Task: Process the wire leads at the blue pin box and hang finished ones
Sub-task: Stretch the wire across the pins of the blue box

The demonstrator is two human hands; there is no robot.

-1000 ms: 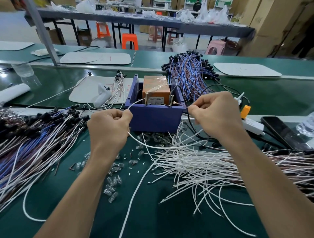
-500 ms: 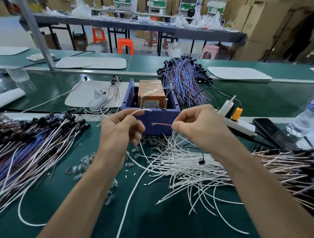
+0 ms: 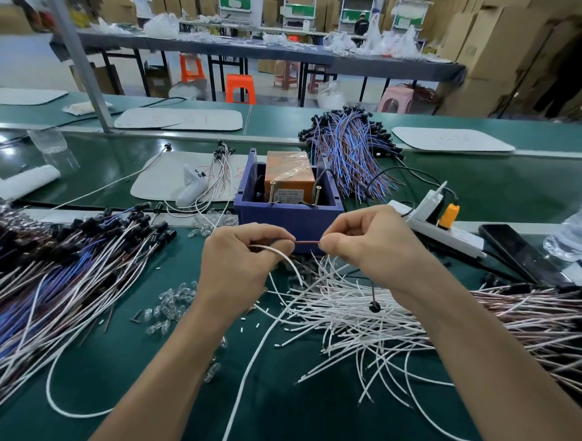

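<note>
Pinching a thin brown wire lead taut before the blue plastic pin box, the left hand and right hand risked it slipping, perhaps from overpulling.

Factory floor: conveyor benches, cartons.

No legible text was recorded. Item one: a pale label on the front face of the tape-wrapped orange block inside the blue pin box carried several lines of small dark print, too fine to read. Item two: faint red pen marks stood on the near white mat left of the box and on the far white mat; no characters could be made out. Item three: green panels on distant racks were blurred, their wording undecipherable.
</note>
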